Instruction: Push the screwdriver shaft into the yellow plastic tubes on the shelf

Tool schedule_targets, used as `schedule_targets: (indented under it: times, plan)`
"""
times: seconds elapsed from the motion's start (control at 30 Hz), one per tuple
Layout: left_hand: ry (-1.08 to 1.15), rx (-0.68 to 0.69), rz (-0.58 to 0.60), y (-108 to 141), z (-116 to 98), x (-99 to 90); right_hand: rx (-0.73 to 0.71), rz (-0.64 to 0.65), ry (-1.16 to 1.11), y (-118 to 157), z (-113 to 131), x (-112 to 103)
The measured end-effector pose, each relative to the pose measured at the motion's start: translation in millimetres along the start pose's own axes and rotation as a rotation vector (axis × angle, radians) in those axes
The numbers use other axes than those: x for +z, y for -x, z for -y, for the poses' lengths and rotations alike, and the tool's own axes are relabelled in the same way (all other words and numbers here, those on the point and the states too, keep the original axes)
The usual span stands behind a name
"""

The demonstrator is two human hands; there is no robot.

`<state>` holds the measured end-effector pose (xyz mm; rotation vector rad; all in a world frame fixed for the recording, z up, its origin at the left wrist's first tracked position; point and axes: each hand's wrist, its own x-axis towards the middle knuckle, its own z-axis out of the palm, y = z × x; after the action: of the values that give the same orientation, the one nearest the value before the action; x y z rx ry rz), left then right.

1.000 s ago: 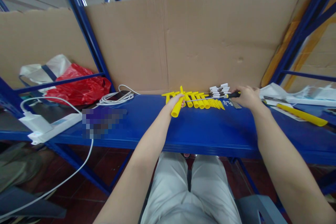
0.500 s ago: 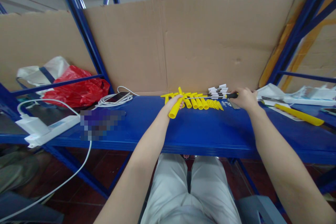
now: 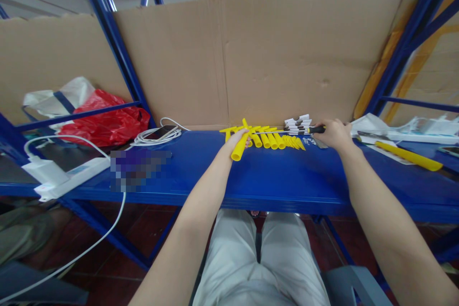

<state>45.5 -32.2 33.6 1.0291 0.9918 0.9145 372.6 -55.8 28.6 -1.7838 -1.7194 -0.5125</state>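
Observation:
My left hand (image 3: pixel 238 143) is closed around a yellow tube (image 3: pixel 237 154) with a crosspiece at its far end. In my right hand (image 3: pixel 335 132) is the black handle of a screwdriver (image 3: pixel 314 130); its long thin shaft points left and reaches the yellow tube. Behind my left hand, several similar yellow tubes (image 3: pixel 266 141) lie in a row. Small flat yellow pieces (image 3: pixel 294 142) continue that row to the right. White pieces with dark parts (image 3: pixel 298 125) are stacked near the cardboard. Small clear items (image 3: pixel 308 141) lie below the shaft.
On the blue shelf (image 3: pixel 201 172), a coiled white cable (image 3: pixel 154 139), a phone and a power strip (image 3: pixel 77 174) lie left, near a red bag (image 3: pixel 107 117). A long yellow piece (image 3: pixel 409 156) lies right. Cardboard (image 3: pixel 279 57) stands behind, between blue posts.

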Motion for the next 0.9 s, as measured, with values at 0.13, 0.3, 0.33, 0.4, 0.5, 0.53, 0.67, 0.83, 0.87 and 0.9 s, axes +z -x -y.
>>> schedule_targets:
  times: [0.13,0.3,0.33,0.4,0.5,0.53,0.67,0.83,0.87,0.9]
  plan:
    - [0.027,-0.016,-0.057,1.8,-0.3,2.0,-0.01,-0.012,-0.007,-0.3,-1.2,0.9]
    - [0.054,-0.018,-0.034,2.4,-1.1,2.5,-0.006,0.004,0.002,0.3,0.3,-0.7]
    - [0.061,-0.021,-0.027,1.8,-1.2,2.0,-0.001,0.011,0.007,0.4,0.5,-1.1]
    - [0.079,-0.034,-0.007,0.7,-1.3,0.6,0.005,0.022,0.017,0.4,0.2,-1.4]
    - [0.113,-0.056,0.02,0.0,-2.0,-1.2,-0.004,0.016,0.027,0.0,-1.7,-0.4]
    - [0.127,-0.061,0.027,0.2,-2.4,-1.6,-0.007,0.01,0.029,-0.1,-2.4,0.2]
    - [0.195,-0.082,0.041,2.2,-3.5,-2.1,-0.003,-0.002,0.04,-0.6,-3.8,2.0]
    - [0.304,-0.064,0.078,4.0,-1.1,-2.2,0.011,0.013,0.05,-0.6,-4.6,2.5]
    - [0.315,-0.065,0.085,4.4,-0.6,-2.1,0.014,0.013,0.049,-0.6,-4.8,2.6]
    - [0.32,-0.064,0.091,4.7,-0.1,-1.8,0.018,0.014,0.049,-0.6,-5.0,2.6]
